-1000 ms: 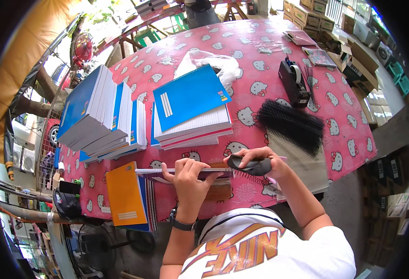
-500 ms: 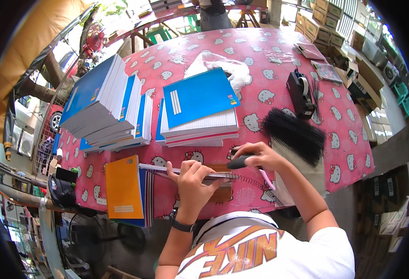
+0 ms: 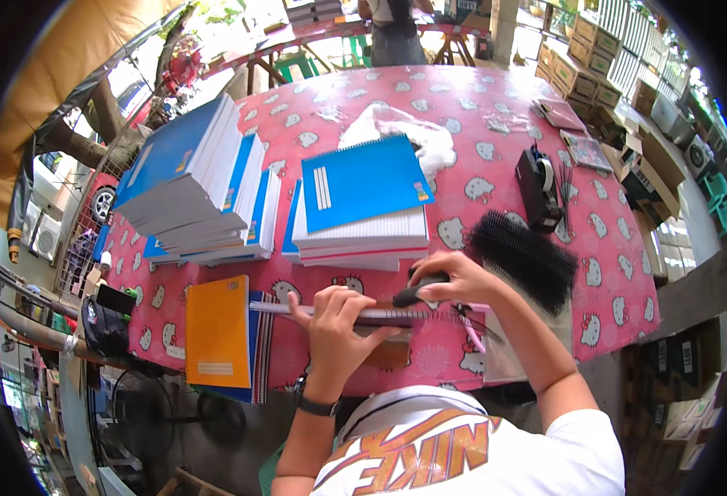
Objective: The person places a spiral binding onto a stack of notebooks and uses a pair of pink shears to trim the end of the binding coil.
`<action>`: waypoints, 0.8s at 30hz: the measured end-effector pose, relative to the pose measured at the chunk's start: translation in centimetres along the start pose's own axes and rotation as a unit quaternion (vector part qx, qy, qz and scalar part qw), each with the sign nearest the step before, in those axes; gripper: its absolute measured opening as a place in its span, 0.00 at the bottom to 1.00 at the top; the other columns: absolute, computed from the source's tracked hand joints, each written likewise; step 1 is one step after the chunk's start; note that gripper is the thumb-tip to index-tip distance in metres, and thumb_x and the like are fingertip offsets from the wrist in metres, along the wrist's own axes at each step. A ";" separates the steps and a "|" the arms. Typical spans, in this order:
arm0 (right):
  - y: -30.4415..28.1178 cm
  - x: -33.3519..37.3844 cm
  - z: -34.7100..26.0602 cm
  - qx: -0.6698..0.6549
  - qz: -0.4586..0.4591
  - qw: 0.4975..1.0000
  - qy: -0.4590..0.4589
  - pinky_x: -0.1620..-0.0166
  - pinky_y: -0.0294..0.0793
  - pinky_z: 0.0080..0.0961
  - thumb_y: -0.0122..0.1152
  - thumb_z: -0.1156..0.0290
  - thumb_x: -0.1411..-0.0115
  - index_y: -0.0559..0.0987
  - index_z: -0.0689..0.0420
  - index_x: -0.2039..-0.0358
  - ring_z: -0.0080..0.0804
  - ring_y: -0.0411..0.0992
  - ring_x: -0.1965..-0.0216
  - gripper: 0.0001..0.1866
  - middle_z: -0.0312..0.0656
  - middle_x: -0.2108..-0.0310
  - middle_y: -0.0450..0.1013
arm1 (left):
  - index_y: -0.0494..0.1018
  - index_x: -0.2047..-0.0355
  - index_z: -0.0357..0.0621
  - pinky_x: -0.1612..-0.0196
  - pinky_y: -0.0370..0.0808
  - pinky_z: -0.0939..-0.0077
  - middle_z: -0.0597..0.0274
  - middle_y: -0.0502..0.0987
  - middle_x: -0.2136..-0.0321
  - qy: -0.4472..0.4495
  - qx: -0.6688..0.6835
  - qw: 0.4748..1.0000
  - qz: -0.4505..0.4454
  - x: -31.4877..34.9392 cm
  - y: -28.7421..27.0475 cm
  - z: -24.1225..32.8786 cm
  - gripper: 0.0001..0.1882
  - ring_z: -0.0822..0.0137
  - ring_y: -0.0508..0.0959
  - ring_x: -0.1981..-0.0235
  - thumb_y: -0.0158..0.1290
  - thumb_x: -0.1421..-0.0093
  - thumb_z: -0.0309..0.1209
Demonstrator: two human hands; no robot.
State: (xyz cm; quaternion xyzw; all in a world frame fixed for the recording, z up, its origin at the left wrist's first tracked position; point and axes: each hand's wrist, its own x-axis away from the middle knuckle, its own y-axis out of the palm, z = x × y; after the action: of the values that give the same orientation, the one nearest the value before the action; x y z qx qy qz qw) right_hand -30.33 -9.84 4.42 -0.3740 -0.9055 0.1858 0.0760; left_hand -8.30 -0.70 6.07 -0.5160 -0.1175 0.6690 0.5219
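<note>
A notebook (image 3: 339,312) stands on edge, its punched spine facing up. My left hand (image 3: 334,335) is closed around it, thumb on the near side and fingers on the far side. A dark wire coil (image 3: 442,317) runs through holes at the spine's right end and sticks out loose to the right. My right hand (image 3: 456,279) grips a dark, rounded handheld tool (image 3: 413,293) just above the coil; its working end is hidden. Under the notebook lies a brown wooden block (image 3: 392,355). A pink-handled tool (image 3: 473,335) lies near the coil's loose end.
Blue notebooks stand in a tall stack (image 3: 173,161) at left and a lower stack (image 3: 368,182) in the middle. An orange notebook (image 3: 217,331) tops a pile at the near left. Black coils (image 3: 525,256) and a black tape dispenser (image 3: 537,194) lie right. A person (image 3: 394,33) stands beyond the table.
The coil reaches farther left along the notebook's spine, and less of it hangs loose at right. My right hand and the dark tool have shifted slightly left. The view has tilted a little.
</note>
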 end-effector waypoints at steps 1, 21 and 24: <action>0.7 0.3 0.4 -0.155 0.022 0.985 -0.073 0.54 0.66 0.30 0.64 0.49 0.53 0.79 0.61 0.63 0.32 0.70 0.59 0.27 0.45 0.65 0.74 | 0.74 0.82 0.54 0.41 0.40 0.44 0.72 0.72 0.77 -0.001 -0.002 1.000 0.007 0.0 -0.1 -1.1 0.15 0.68 0.72 0.64 0.67 0.66 0.42; 0.8 -0.3 0.2 0.080 0.028 0.996 -0.005 0.50 0.66 0.37 0.67 0.50 0.56 0.79 0.60 0.63 0.41 0.68 0.52 0.27 0.48 0.62 0.73 | 0.71 0.80 0.53 0.40 0.42 0.43 0.69 0.71 0.76 -0.004 -0.033 0.999 -0.018 1.4 -0.3 -1.8 0.18 0.65 0.71 0.65 0.66 0.66 0.45; 2.3 -0.6 -1.4 -0.204 -0.065 0.966 -0.147 0.53 0.66 0.36 0.66 0.49 0.55 0.79 0.61 0.62 0.39 0.68 0.55 0.28 0.48 0.62 0.73 | 0.71 0.81 0.53 0.41 0.43 0.42 0.69 0.70 0.78 0.010 -0.032 0.999 -0.005 1.7 0.0 -2.4 0.19 0.64 0.71 0.66 0.66 0.66 0.46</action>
State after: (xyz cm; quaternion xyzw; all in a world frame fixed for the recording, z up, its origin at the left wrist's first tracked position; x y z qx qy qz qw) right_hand -28.07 -8.39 4.83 -0.2908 -0.9477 0.0448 -0.1236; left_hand -6.24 -0.23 4.08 -0.5387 -0.1365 0.6568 0.5097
